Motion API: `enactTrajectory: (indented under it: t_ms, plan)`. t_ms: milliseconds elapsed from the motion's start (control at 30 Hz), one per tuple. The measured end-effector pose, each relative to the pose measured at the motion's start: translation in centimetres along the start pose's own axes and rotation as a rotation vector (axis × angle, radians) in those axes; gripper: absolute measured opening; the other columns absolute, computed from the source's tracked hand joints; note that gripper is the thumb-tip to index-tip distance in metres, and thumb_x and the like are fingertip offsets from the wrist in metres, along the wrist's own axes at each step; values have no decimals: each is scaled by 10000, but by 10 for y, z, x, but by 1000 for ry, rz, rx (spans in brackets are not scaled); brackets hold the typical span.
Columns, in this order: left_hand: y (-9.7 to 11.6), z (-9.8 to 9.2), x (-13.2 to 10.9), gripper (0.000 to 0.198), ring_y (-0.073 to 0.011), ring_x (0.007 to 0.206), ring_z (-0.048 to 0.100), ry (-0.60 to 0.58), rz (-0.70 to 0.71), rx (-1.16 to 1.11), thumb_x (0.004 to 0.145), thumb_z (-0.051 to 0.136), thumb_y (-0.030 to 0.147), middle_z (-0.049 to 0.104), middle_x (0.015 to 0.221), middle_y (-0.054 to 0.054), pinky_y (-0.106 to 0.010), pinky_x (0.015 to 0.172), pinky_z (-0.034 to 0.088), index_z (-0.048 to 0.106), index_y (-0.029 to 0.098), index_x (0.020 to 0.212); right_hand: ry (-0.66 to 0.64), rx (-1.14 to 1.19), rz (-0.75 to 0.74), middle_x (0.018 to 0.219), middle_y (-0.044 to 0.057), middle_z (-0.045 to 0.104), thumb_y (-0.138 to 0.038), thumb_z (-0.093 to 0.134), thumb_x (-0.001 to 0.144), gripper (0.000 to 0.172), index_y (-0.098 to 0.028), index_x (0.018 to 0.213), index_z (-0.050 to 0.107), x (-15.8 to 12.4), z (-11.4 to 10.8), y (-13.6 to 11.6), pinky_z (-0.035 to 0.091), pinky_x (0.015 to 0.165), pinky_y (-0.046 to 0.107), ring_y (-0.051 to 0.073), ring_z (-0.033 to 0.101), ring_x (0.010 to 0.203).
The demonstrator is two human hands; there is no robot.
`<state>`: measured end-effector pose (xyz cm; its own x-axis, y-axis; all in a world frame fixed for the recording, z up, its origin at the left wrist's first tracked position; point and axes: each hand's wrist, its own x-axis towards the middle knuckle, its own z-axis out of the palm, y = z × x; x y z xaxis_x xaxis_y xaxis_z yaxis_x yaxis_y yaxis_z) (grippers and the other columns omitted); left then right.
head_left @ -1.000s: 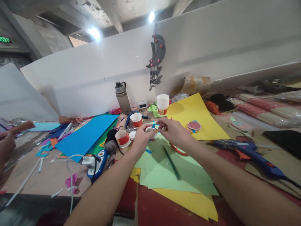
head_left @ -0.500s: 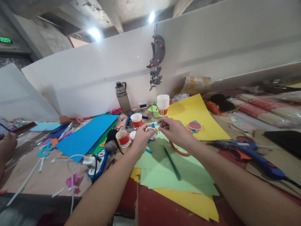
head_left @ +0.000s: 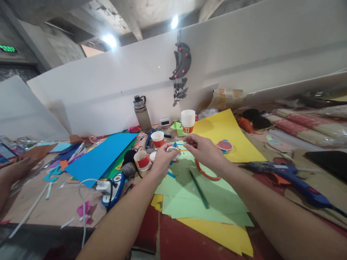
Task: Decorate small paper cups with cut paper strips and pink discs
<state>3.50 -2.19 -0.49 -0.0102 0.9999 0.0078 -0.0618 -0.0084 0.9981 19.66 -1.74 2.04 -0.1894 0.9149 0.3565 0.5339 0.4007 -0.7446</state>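
My left hand (head_left: 162, 160) grips a small white round piece (head_left: 176, 156) with bits of blue paper on it, thumb on top. To its right, a short gap away, my right hand (head_left: 204, 151) has thumb and fingertips drawn together; whatever lies between them is too small to make out. Below the hands are pale green sheets (head_left: 179, 202) with a dark green pencil (head_left: 198, 188) and an orange-red ring (head_left: 207, 173) on them. A red and white paper cup (head_left: 142, 161) lies tilted left of my left hand, and another paper cup (head_left: 157, 139) stands behind it.
A blue glue gun (head_left: 292, 180) lies at right, with a yellow sheet (head_left: 217, 126) behind. Stacked cups (head_left: 188, 120) and a bottle (head_left: 142, 115) stand at the back. At left are a blue sheet (head_left: 103, 155), a corded power strip (head_left: 115, 189) and another person's hand (head_left: 20, 168).
My right fingertips have shifted slightly beside the white piece, which stays in my left hand. At far left, the other person's hand has come further into view.
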Motion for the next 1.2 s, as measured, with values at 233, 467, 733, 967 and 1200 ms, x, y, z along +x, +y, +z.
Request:
enactTrajectory:
  t_ms: [233,467,733,967,1200]
  plan:
    - [-3,-2,5,343,-144,621,582,50,23,8,589,740,313,620,718,-21,-233,471,469,573,166,851,48,-3,-2,760,17,646,-358,517,835,194,-197,846,625,0,-2,-3,401,621,276,159,561,686]
    - [4,-8,1,283,-159,743,582,163,318,269,668,685,263,645,855,-42,-275,655,489,628,192,936,331,131,74,1063,108,608,-419,511,831,328,-175,1040,578,8,1,10,440,763,360,219,558,896]
    - [5,-7,2,375,-164,772,582,160,240,4,646,696,235,629,862,-29,-282,697,480,608,204,1009,394,333,131,1005,79,592,-415,519,822,298,-184,1011,541,8,7,9,430,756,341,194,541,846]
    - [11,-4,5,207,-220,909,636,95,-85,-521,718,575,222,662,913,-86,-354,762,518,578,147,910,387,288,55,946,56,604,-317,524,810,204,-186,962,561,4,5,3,423,728,311,173,533,793]
    - [9,-6,7,182,-216,924,654,15,-96,-587,706,601,146,684,887,-79,-353,833,510,603,143,888,230,304,15,833,33,629,-261,471,841,144,-193,900,584,-1,13,-2,443,680,300,173,564,751]
